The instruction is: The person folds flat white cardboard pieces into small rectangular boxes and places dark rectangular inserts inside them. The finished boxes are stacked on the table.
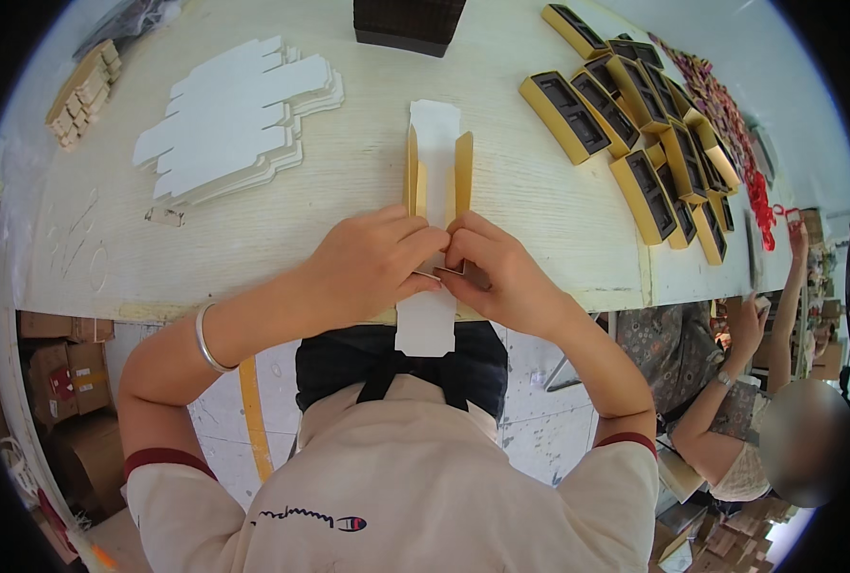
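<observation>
Nearest the lens was your cream shirt (387, 477), then a dark apron bow beneath the table edge (158, 307).

Step in hand, as I judged it: folding a flat card blank into a box. The box blank (435, 153) lay lengthwise away from you on the pale wood table, white inside showing, its two gold side flaps standing upright. Its near end hung over the table edge toward your chest.

Your left hand (368, 267) and right hand (501, 277) met over the middle of the blank. Fingertips of both were pressed together, pinching a small fold of the card between them; the exact tab was hidden under your fingers. A silver bangle sat on your left wrist.

Next move, by my reading, called for a firm crease there, keeping the gold flaps square.

Around you: a stack of white flat blanks (234, 115) far left, finished gold trays (626, 124) with dark inserts far right, red ribbons (731, 124) beyond them. Another person's hands (750, 325) worked at right.
</observation>
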A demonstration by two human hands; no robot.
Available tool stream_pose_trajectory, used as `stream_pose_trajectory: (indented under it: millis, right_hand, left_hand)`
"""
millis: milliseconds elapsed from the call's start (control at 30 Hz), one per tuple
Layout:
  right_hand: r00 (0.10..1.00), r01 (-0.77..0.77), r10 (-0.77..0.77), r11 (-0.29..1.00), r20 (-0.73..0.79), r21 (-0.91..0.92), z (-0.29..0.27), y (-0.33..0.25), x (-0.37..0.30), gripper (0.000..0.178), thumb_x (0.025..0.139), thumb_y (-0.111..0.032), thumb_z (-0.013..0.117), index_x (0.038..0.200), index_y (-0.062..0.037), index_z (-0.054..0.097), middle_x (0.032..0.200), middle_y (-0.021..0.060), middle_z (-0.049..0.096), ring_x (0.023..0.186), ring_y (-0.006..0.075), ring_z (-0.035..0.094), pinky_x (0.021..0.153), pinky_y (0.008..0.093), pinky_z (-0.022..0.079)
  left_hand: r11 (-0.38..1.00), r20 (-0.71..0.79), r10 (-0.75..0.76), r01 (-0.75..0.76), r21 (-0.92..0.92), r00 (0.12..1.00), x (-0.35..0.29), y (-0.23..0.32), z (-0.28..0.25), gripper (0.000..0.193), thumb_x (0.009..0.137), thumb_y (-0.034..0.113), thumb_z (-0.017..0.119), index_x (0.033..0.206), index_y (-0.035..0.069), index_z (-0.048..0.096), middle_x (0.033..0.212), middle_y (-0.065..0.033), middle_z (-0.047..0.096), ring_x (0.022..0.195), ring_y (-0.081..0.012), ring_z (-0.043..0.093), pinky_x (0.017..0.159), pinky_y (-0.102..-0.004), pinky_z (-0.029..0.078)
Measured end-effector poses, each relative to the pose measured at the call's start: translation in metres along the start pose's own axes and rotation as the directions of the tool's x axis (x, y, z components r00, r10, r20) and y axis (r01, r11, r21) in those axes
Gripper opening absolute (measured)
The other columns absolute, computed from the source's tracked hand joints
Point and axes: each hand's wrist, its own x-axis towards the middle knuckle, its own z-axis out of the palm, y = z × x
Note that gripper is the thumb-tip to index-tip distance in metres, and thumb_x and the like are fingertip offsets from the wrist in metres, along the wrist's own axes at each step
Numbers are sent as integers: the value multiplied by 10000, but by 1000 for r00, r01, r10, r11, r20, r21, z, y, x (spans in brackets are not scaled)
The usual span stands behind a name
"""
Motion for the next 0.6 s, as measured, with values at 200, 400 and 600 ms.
stream_pose_trajectory:
  millis: [200, 400, 600]
  right_hand:
    - [986, -162, 152, 966, 63, 200, -11, -18, -3, 399, 721, 32, 693, 1073, -24, 513, 1156, 125, 488, 962, 291, 537, 800, 352, 479]
    - [959, 280, -243, 755, 143, -593, 8, -25, -44, 637, 687, -66, 693, 1281, 28, 483, 1376, 193, 438, 1120, 286, 505, 897, 390, 453]
    - [909, 268, -371, 868, -188, -418, 38, -5, -46, 363, 717, -19, 693, 1073, 16, 628, 1149, 149, 570, 948, 267, 575, 767, 363, 486]
  left_hand:
    - [999, -8, 18, -19, -42, 1000, -2, -1, 5, 150, 736, 107, 744, 746, 46, 607, 748, -64, 556, 675, -249, 552, 579, -347, 449]
    - [982, 102, -127, 140, -129, 987, -19, 15, -5, 102, 741, 88, 726, 756, 35, 641, 674, -73, 536, 631, -273, 539, 571, -354, 444]
    - [727, 346, -334, 473, -497, 877, -12, 20, -24, 210, 824, 182, 715, 924, 21, 625, 806, -86, 642, 700, -203, 603, 633, -304, 468]
